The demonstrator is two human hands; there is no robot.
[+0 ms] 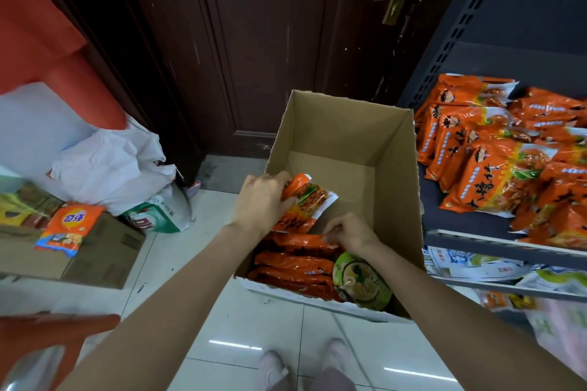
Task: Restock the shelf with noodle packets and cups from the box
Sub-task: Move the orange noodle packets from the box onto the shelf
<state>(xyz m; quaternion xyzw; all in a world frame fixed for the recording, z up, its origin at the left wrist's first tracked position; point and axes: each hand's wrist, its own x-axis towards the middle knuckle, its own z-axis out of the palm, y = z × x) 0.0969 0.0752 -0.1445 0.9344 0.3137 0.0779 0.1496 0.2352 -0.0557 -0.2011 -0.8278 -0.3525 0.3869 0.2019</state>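
An open cardboard box [346,133] stands on the tiled floor in front of me. Its near end holds several orange noodle packets [295,267] lying flat and a green noodle cup [362,279] at the right. My left hand [263,200] grips an orange packet [305,203], lifted and tilted above the stack. My right hand [346,232] pinches the edge of the top packet in the stack [298,241]. To the right, a dark shelf [451,219] carries several orange packets [495,165] in a loose pile.
A dark wooden door [254,41] stands behind the box. At left are a white plastic bag [108,165], a green-white bag [162,216] and another carton [95,260] with an orange snack packet [70,228] on it. A lower shelf [508,289] holds pale packets. My feet [305,365] are below.
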